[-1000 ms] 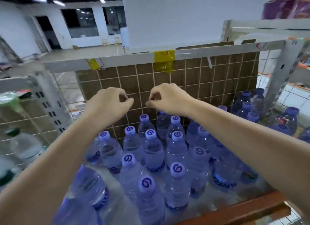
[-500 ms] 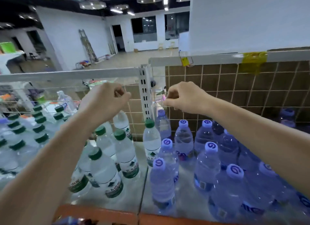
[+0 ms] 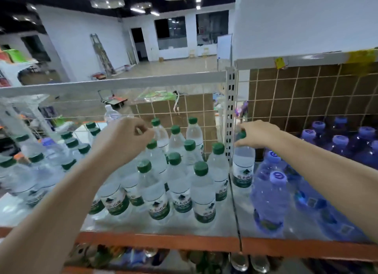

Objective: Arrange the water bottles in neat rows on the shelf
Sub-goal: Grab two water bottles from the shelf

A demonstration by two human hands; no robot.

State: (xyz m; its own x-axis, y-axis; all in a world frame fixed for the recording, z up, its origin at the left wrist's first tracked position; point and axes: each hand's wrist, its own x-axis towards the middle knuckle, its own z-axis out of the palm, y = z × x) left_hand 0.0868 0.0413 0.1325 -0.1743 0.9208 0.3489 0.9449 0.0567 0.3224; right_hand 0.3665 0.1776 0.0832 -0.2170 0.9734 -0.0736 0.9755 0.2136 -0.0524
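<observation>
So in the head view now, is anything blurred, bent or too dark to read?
Head view: wide-angle bends the top rail and stretches both forearms; the purple-cap bottles at right sit in dim light and look smeared; the green-cap bottles in the middle are sharper, though the label text stays unreadable; ceiling lamps glare.

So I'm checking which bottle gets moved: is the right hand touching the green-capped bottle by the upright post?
Touching. The head view shows the right hand curled over the green-capped bottle at its cap.

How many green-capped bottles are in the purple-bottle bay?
1: green-capped bottle at the bay's left edge beside the slotted upright, right hand gripping its cap. The forearm may hide others.
</observation>
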